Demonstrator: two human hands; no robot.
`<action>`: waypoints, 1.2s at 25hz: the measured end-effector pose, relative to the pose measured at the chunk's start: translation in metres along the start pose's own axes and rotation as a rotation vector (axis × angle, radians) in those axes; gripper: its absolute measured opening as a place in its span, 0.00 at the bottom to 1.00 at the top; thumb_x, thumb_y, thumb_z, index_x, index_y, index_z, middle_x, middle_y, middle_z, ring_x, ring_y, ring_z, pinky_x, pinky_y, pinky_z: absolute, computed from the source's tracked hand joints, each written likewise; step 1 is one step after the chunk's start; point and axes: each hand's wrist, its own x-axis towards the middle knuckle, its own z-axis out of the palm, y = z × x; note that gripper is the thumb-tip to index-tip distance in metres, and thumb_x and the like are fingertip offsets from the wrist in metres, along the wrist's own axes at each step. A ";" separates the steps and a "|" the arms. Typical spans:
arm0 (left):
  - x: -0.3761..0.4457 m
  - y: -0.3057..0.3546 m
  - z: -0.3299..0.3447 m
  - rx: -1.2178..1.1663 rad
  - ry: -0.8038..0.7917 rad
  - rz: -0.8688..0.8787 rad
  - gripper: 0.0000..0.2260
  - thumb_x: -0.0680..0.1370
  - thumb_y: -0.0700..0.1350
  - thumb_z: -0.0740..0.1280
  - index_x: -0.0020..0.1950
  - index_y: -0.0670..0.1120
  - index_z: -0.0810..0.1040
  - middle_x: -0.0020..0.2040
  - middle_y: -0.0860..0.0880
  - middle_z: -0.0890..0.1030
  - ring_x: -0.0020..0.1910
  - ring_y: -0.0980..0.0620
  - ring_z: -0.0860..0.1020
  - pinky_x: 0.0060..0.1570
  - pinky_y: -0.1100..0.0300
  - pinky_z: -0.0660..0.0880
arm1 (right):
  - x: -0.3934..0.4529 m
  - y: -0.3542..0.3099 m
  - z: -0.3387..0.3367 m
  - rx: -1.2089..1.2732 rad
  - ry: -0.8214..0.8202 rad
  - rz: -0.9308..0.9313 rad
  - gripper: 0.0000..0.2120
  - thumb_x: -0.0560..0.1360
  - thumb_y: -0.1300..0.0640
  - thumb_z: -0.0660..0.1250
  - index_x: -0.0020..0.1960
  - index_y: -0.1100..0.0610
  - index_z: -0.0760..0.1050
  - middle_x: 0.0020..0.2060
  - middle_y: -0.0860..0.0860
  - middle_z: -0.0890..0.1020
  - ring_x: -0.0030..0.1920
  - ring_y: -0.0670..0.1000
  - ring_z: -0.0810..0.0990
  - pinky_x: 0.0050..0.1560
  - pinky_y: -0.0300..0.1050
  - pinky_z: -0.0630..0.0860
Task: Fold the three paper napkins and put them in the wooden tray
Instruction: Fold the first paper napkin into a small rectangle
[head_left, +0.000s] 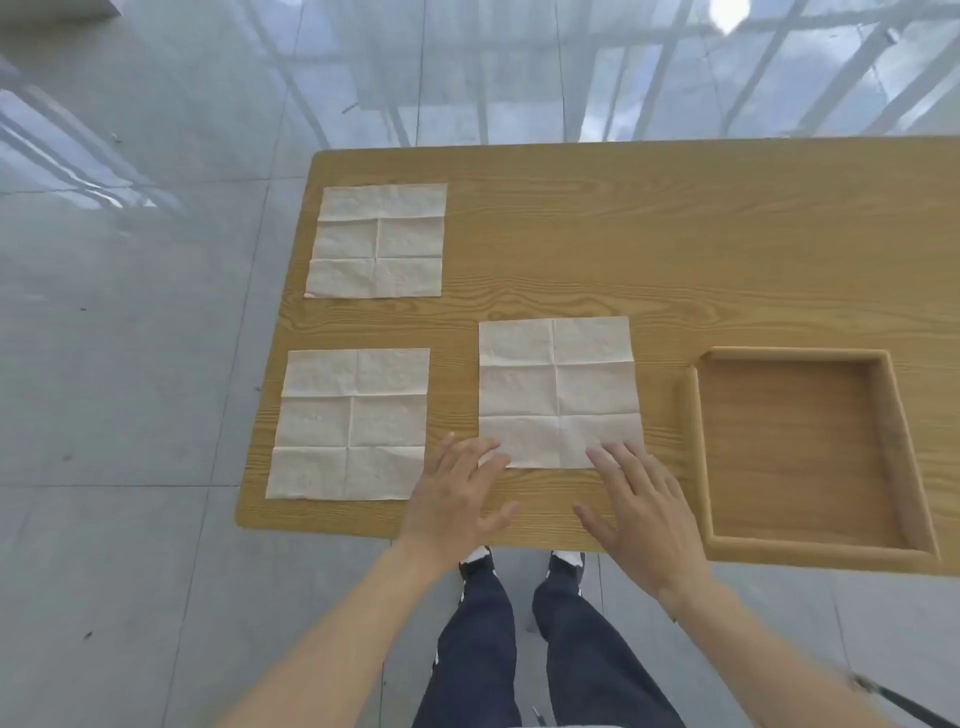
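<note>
Three unfolded, creased paper napkins lie flat on the wooden table (571, 234). One napkin (377, 240) is at the far left, another (351, 423) at the near left, and the third (558, 391) in the middle. My left hand (457, 501) has its fingertips on the near left corner of the middle napkin, which looks slightly lifted. My right hand (644, 514) rests with spread fingers on that napkin's near right corner. Neither hand grips anything. To the right stands the wooden tray (698, 447), with nothing in it.
The table's near edge runs just under my wrists, and its left edge is close to the two left napkins. Grey glossy floor tiles (130, 364) surround the table. My legs and shoes (519, 566) show below the table edge.
</note>
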 end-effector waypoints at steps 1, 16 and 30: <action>0.000 0.000 0.005 0.023 0.021 0.032 0.22 0.73 0.56 0.72 0.62 0.44 0.80 0.63 0.46 0.80 0.63 0.45 0.78 0.69 0.40 0.68 | 0.001 0.000 0.003 -0.017 -0.002 0.003 0.29 0.78 0.40 0.62 0.73 0.55 0.68 0.71 0.53 0.73 0.73 0.58 0.68 0.71 0.57 0.69; -0.048 -0.008 0.040 0.125 0.074 0.172 0.25 0.71 0.54 0.75 0.66 0.48 0.77 0.58 0.50 0.80 0.57 0.49 0.77 0.67 0.42 0.69 | -0.053 0.008 0.033 -0.150 0.107 -0.101 0.25 0.70 0.52 0.75 0.66 0.54 0.77 0.58 0.52 0.81 0.60 0.58 0.79 0.70 0.64 0.67; -0.056 -0.010 0.034 0.017 0.163 0.223 0.05 0.74 0.38 0.70 0.45 0.48 0.83 0.42 0.51 0.81 0.40 0.49 0.79 0.56 0.48 0.75 | -0.057 0.015 0.032 0.001 0.215 -0.183 0.07 0.71 0.63 0.73 0.46 0.52 0.84 0.41 0.47 0.83 0.41 0.54 0.81 0.60 0.54 0.74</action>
